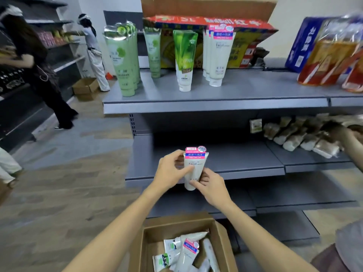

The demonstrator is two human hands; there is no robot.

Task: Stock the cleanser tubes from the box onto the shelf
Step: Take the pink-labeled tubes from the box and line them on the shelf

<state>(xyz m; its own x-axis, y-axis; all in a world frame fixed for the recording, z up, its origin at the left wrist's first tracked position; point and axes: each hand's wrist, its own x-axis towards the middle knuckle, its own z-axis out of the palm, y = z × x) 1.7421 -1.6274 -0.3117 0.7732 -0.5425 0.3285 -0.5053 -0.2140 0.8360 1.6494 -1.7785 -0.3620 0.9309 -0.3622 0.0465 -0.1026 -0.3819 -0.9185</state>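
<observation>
A white cleanser tube (194, 165) with a pink and blue label stands cap down in both my hands, in front of the middle shelf. My left hand (170, 171) pinches its upper left side. My right hand (211, 188) grips its lower part near the cap. Below, an open cardboard box (143, 250) holds several more tubes (186, 252), white ones and green-labelled ones. On the top shelf (216, 107) stand rows of tubes: pale green ones (122, 59), a bright green one (184, 59) and matching white ones (221, 55).
Orange and blue packs (328, 55) fill the top shelf's right end. Bagged goods (302, 136) lie on the middle shelf at right, where another person's arm (355, 140) reaches in. Two people work at dark shelves on the left. A cardboard box (85, 88) sits on the floor.
</observation>
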